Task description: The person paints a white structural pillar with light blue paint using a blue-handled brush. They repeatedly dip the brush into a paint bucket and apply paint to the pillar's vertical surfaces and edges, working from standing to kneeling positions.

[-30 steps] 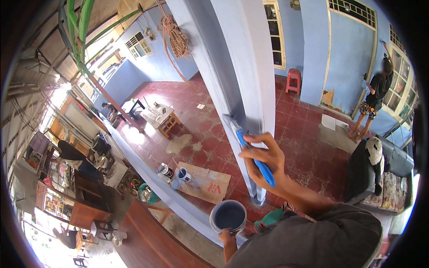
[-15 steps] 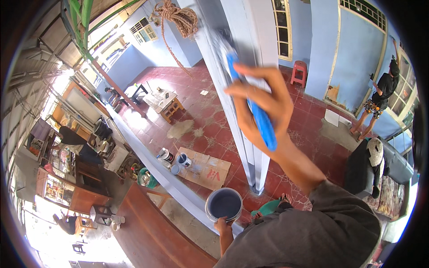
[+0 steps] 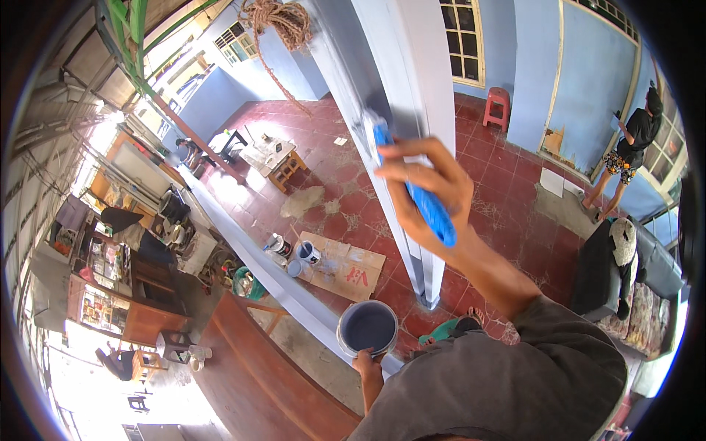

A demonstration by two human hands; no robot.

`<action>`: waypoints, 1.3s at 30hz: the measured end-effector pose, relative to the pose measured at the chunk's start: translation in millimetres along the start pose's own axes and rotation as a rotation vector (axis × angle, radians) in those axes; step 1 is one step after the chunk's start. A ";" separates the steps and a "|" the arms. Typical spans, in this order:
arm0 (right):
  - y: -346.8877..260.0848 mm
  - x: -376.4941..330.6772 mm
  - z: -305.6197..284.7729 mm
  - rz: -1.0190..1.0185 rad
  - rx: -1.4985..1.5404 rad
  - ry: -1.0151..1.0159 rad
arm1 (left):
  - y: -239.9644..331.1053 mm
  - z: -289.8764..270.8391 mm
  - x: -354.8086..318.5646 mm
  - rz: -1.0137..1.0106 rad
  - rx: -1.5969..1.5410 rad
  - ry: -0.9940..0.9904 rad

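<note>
My right hand (image 3: 435, 192) is closed around the blue handle of a paintbrush (image 3: 429, 212), in front of a pale blue-white pillar (image 3: 415, 70). The brush's pale bristles point up and touch or nearly touch the pillar's left side, next to a grey-looking recessed strip. Low in front of me, my left hand (image 3: 368, 361) grips the near rim of a small paint bucket (image 3: 343, 332). Grey-blue paint (image 3: 369, 328) lies inside it. Some fingers of that hand are hidden by the bucket.
A coiled rope (image 3: 283, 23) hangs at the pillar's upper left. Below left are a low wall (image 3: 254, 253), cardboard (image 3: 353, 275) with paint pots, and a brown wooden panel (image 3: 257, 367). A red stool (image 3: 497, 109), a sofa (image 3: 596, 275) and another person (image 3: 638, 136) are at right.
My right hand and the brush have moved down along the pillar. The bucket in my left hand has stayed nearly in place, while the view has shifted slightly.
</note>
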State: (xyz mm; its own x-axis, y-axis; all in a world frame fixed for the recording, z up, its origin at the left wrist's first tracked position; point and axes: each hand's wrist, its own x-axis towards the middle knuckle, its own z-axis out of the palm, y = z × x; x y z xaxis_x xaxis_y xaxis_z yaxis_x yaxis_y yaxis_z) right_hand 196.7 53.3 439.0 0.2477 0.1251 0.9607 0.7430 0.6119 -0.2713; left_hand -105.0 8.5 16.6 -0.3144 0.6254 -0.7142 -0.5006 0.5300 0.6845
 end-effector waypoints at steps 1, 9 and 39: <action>-0.7 13.8 1.7 -0.034 -0.005 0.022 | 0.9 0.8 -2.3 0.004 0.000 -0.020; -11.6 79.1 17.2 -0.277 0.035 0.161 | -2.0 -7.1 3.5 -0.027 -0.017 -0.054; -33.0 197.0 -0.4 -0.592 -0.082 0.097 | -45.9 -31.9 62.7 0.992 1.072 -0.300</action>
State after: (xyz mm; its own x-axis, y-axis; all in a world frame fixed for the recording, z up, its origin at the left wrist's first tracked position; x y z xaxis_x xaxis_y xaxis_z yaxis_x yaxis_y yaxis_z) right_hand 221.2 57.4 637.2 -0.1703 -0.2923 0.9410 0.8163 0.4930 0.3009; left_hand -127.4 5.1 -64.2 0.0771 0.9952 0.0598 0.6704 -0.0962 0.7357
